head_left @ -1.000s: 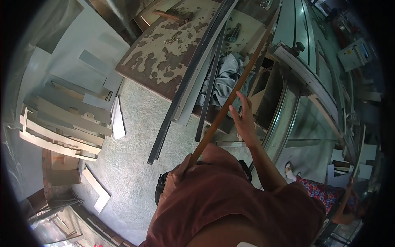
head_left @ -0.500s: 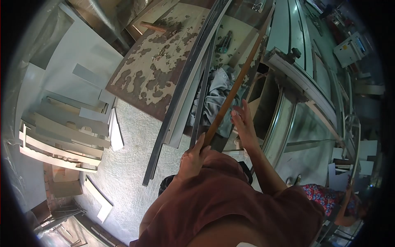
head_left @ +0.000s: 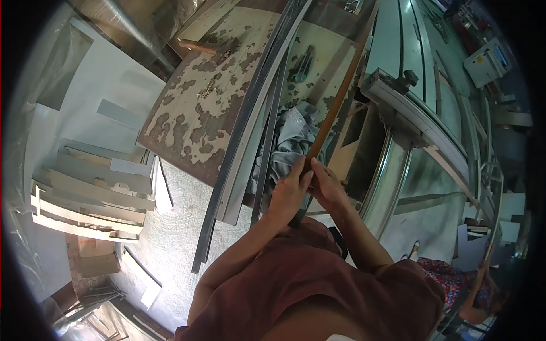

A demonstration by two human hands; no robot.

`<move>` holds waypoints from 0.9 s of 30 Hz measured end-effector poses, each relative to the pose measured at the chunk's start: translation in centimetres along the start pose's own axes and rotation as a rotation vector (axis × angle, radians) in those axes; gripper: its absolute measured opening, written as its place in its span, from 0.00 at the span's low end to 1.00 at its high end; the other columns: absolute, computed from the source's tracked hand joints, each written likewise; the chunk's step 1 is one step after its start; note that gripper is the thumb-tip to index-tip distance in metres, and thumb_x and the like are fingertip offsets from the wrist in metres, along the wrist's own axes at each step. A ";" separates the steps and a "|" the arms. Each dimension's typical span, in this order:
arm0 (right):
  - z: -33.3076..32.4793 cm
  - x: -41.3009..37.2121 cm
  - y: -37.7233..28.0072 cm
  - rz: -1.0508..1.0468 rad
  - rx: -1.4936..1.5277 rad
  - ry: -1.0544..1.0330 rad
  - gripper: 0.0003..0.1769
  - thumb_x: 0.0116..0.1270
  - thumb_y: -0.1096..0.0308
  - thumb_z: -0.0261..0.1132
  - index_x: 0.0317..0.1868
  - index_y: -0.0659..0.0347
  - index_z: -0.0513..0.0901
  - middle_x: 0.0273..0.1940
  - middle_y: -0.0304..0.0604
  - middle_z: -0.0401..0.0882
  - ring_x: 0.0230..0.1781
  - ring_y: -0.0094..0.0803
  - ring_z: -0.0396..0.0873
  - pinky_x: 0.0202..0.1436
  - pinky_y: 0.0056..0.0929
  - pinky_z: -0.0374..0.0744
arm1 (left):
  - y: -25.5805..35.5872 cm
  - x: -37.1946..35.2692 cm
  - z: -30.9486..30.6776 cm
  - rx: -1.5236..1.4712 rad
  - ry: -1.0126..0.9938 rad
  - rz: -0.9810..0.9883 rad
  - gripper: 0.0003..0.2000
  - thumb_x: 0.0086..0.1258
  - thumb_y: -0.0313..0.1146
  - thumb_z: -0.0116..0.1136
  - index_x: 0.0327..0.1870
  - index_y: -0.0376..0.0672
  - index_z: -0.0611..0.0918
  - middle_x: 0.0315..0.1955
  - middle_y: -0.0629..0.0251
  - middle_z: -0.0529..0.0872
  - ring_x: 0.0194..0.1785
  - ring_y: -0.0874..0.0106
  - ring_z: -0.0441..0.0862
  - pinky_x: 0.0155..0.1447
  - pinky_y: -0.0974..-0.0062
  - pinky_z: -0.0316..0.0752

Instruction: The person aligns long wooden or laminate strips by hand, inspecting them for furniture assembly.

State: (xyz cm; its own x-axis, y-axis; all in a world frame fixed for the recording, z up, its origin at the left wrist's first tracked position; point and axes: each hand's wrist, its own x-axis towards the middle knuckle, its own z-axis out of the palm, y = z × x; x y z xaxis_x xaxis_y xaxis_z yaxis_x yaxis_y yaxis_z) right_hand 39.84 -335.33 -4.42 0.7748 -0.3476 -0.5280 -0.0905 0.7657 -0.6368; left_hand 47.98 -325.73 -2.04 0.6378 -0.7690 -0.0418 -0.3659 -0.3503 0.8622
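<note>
A long brown strip runs from the top of the view down toward my body. My left hand is wrapped round its near end. My right hand is closed beside it, with thumb and fingertips pinching the same strip. Beneath and left of the strip lies a crumpled grey cloth. Long dark metal profiles extend along the left of the cloth. On the worn table a green-grey cutter rests between the profiles and the strip.
A wooden stick lies on the table's far left. Pale boards are stacked at the left. On the right are a metal rail with a black knob and a white box. Another person in patterned clothing is at the lower right.
My left hand has moved up and right along the strip. My right hand, open and apart before, has come down and closed on the strip beside my left hand. The view has shifted slightly.
</note>
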 end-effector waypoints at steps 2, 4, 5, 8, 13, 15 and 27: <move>-0.7 0.6 -0.7 -0.084 0.018 0.029 0.20 0.69 0.54 0.51 0.49 0.62 0.72 0.39 0.39 0.76 0.39 0.26 0.75 0.46 0.27 0.74 | 0.0 1.3 0.8 -0.093 -0.067 -0.013 0.22 0.67 0.38 0.50 0.58 0.38 0.67 0.31 0.44 0.81 0.38 0.50 0.80 0.39 0.64 0.75; -0.6 0.7 -1.1 -0.103 0.015 0.066 0.20 0.69 0.54 0.51 0.50 0.63 0.72 0.39 0.39 0.76 0.39 0.26 0.75 0.44 0.27 0.74 | -0.2 1.9 1.1 -0.102 -0.097 -0.004 0.24 0.67 0.40 0.49 0.60 0.38 0.64 0.34 0.42 0.80 0.40 0.47 0.78 0.41 0.61 0.74; -0.6 0.8 -1.2 -0.116 0.006 0.103 0.20 0.69 0.55 0.51 0.50 0.63 0.72 0.39 0.40 0.76 0.38 0.26 0.75 0.43 0.26 0.74 | -0.1 2.1 1.2 -0.115 -0.124 0.000 0.26 0.67 0.42 0.49 0.62 0.37 0.61 0.36 0.40 0.79 0.42 0.45 0.77 0.44 0.59 0.73; -0.6 1.1 -1.2 -0.091 -0.006 0.117 0.19 0.68 0.55 0.52 0.48 0.64 0.73 0.40 0.39 0.75 0.38 0.26 0.75 0.45 0.26 0.74 | 0.2 2.3 0.1 -0.036 -0.285 -0.156 0.31 0.66 0.41 0.51 0.65 0.38 0.54 0.38 0.44 0.80 0.42 0.51 0.80 0.45 0.63 0.73; -0.3 1.2 -0.8 -0.174 -0.119 0.139 0.21 0.68 0.55 0.52 0.49 0.65 0.72 0.40 0.41 0.76 0.39 0.27 0.76 0.47 0.26 0.74 | -0.4 0.2 -1.0 0.000 -0.303 -0.061 0.34 0.65 0.43 0.52 0.66 0.38 0.50 0.52 0.44 0.71 0.52 0.53 0.75 0.50 0.67 0.72; -0.5 1.1 -0.5 -0.159 -0.109 0.170 0.22 0.68 0.54 0.51 0.49 0.66 0.71 0.40 0.42 0.76 0.40 0.28 0.76 0.47 0.26 0.74 | -0.3 -0.5 -1.5 0.031 -0.295 -0.029 0.34 0.65 0.42 0.52 0.67 0.39 0.50 0.57 0.45 0.67 0.56 0.52 0.72 0.51 0.68 0.72; -0.8 1.1 0.8 -0.245 -0.519 0.341 0.23 0.70 0.52 0.46 0.52 0.64 0.68 0.38 0.44 0.75 0.38 0.30 0.77 0.45 0.28 0.76 | -0.1 -0.9 -2.7 -0.174 -0.539 -0.189 0.39 0.62 0.46 0.56 0.68 0.41 0.49 0.63 0.41 0.56 0.59 0.52 0.67 0.53 0.65 0.71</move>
State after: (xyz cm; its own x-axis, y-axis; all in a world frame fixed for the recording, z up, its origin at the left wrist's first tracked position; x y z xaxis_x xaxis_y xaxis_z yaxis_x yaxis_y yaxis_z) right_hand 40.13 -335.55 -5.97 0.5782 -0.6953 -0.4269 -0.2923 0.3120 -0.9040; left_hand 49.26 -323.61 -0.75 0.2303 -0.8808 -0.4137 -0.1340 -0.4498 0.8830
